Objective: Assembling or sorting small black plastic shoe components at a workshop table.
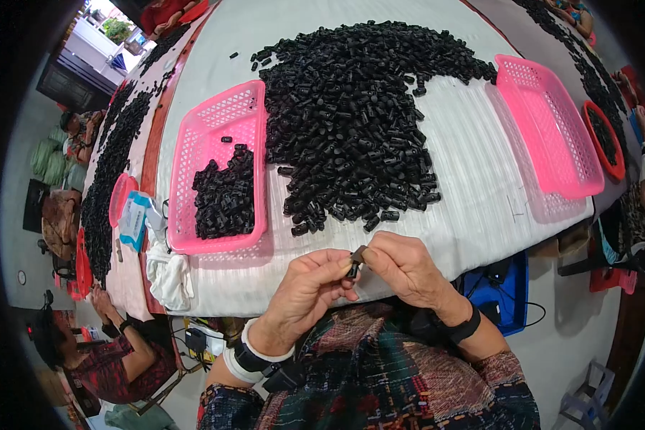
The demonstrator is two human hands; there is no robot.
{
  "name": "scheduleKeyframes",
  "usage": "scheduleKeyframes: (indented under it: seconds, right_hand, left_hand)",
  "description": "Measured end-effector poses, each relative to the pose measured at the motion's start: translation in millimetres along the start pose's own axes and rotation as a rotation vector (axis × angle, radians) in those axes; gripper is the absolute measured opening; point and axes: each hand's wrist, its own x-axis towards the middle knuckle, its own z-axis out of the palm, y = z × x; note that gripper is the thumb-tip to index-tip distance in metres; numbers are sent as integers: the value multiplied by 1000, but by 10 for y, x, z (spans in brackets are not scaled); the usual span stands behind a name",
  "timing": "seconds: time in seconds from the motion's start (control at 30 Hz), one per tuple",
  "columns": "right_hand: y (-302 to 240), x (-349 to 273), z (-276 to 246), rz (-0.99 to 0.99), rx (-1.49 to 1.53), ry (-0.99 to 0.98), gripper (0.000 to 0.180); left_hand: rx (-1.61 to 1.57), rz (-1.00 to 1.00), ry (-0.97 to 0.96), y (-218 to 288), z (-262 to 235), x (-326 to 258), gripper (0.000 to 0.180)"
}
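Left hand [302, 292] and right hand [407, 269]: fingers [339, 271] pinched on one black cylindrical part [353, 270], presumably for steadiness; similar parts [351, 136] beyond them.

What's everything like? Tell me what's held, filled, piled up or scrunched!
Left hand, pinching.
Right hand, pinching.
Small black piece, held by both hands.
Black pile, heaped loosely.
Left pink basket, partly filled.
White table cover, spread, wrinkled.
Right pink basket, resting on the cover.
White cloth, crumpled.

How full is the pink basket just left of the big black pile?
Only partly full: black pieces heap up in its nearer part, while the pink basket's bottom shows at the far end.
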Motion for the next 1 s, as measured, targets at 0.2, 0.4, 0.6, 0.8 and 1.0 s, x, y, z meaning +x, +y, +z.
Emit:
scheduleKeyframes:
  seconds: [0.2,0.4,0.6,0.8,1.0]
  right_hand:
    - [22,-9,32,-20,-5,3,21]
    - [47,-2,46,-16,-48,-13,22]
    - [83,-7,54,-34,-96,-14,22]
    - [147,-18,62,-37,-96,-30,24]
    - [182,-24,27,4,-113,-83,26]
  left_hand:
    - [36,11,-4,-6,1,1,22]
    - [19,9,2,-9,-23,10,22]
    - [25,12,21,-28,-38,21,20]
    - [41,-3,67,-44,-30,44,20]
    - [54,-37,79,-54,-38,105,17]
